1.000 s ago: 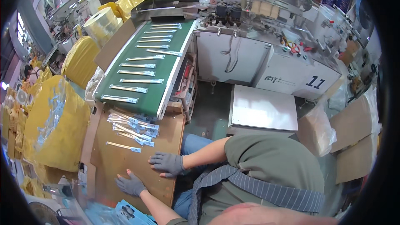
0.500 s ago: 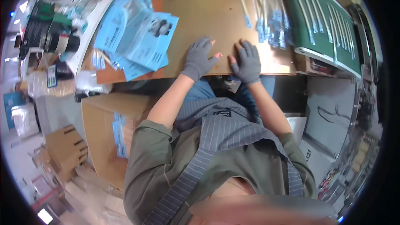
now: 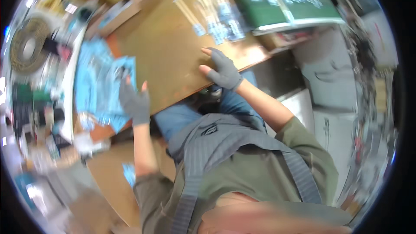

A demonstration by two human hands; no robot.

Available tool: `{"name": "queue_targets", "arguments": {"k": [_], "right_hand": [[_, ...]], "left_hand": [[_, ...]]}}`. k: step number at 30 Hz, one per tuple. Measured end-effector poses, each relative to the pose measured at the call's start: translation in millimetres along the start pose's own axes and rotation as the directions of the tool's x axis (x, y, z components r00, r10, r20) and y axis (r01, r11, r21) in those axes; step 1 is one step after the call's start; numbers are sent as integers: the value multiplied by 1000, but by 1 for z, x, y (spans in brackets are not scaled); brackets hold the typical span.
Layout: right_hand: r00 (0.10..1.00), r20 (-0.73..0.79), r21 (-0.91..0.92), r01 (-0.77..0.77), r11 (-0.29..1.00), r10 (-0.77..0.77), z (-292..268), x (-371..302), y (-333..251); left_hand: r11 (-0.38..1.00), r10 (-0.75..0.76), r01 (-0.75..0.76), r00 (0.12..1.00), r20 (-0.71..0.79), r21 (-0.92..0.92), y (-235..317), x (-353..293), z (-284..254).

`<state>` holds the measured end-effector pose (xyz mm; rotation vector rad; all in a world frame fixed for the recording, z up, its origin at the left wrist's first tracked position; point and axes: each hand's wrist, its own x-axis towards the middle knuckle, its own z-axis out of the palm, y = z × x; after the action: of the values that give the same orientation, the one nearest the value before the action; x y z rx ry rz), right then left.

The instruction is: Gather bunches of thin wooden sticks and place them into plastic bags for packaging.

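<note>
Both of my hands wear grey gloves. My left hand (image 3: pixel 133 99) rests on the edge of a stack of light blue printed sheets (image 3: pixel 97 84) at the left end of a brown worktable (image 3: pixel 169 52); whether it grips a sheet is blurred. My right hand (image 3: pixel 223 71) lies flat on the bare tabletop near its front edge, fingers spread, holding nothing. Beyond it lie several long thin packets in clear wrappers (image 3: pixel 216 17).
A green conveyor belt (image 3: pixel 277 0) carrying more thin packets runs off the table's far right. A round fan (image 3: pixel 28 45) and cluttered shelves stand at the left. Cardboard (image 3: pixel 110 177) sits on the floor by my left elbow. A white cabinet (image 3: pixel 329 78) is at the right.
The view has swung and blurred. My hands, side by side at the table's front edge before, have spread apart: the left went to the blue sheets, the right toward the packets.
</note>
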<state>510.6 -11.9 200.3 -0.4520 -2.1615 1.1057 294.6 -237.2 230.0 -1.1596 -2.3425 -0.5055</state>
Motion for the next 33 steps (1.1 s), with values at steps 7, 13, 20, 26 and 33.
{"name": "queue_targets", "arguments": {"k": [7, 13, 20, 26, 33], "right_hand": [[873, -384, -654, -27, 756, -301, -205, 80, 29], [745, -618, -605, -655, 454, 251, -372, 108, 178], [957, -148, -665, -284, 691, 251, -270, 161, 158], [985, -15, -698, -133, 704, 171, -75, 177, 42], [740, -288, -369, -672, 642, 608, -50, 201, 120]], "left_hand": [[959, 72, -20, 982, 177, -283, 59, 24, 48], [852, -28, 187, 949, 314, -489, 89, 69, 94], [541, -221, 495, 864, 452, -680, 119, 111, 137], [101, -280, 715, 687, 670, -691, 158, 158, 182], [241, -360, 622, 770, 527, -745, 186, 161, 171]]}}
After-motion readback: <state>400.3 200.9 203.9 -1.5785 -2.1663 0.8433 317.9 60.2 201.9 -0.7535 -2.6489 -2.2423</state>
